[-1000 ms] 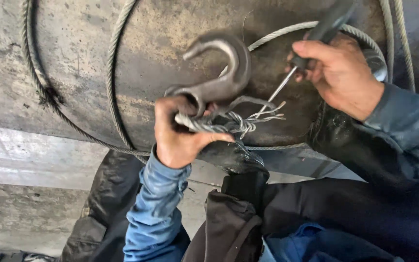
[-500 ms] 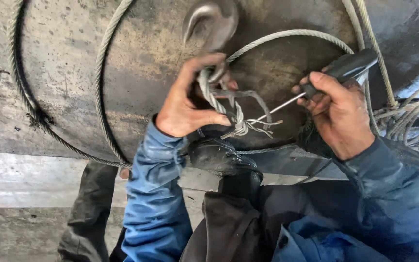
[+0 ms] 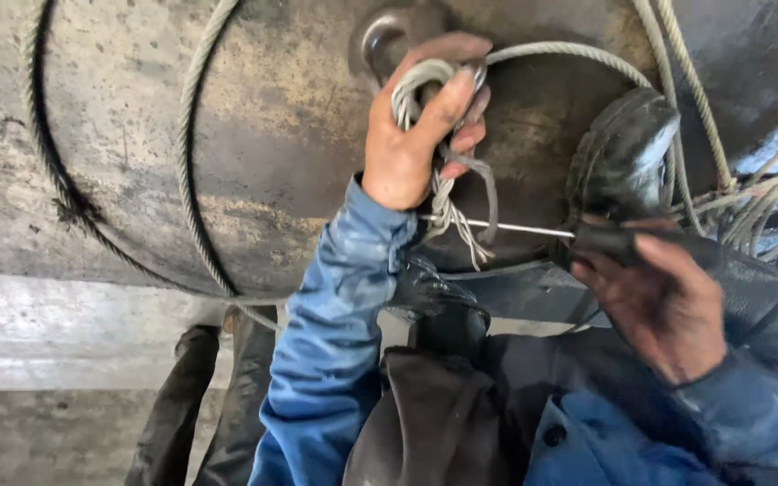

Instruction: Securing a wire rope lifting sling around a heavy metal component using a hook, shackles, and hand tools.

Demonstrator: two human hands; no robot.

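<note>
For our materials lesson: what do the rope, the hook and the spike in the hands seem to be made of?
Rope, gripped by the left hand: grey twisted strands that fray into stiff wires, likely steel.
Hook: smooth, dull-shining grey, apparently forged steel.
Spike, held by the right hand: thin, bright, straight metal shaft; its dark handle is unclear.

Head view, looking down, close on hands [image 3: 416, 135]

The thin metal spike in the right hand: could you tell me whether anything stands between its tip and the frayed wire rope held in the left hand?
Nothing visible does. The spike runs level from the right hand straight to the frayed strands hanging below the left hand, and its tip already reaches them.
</note>
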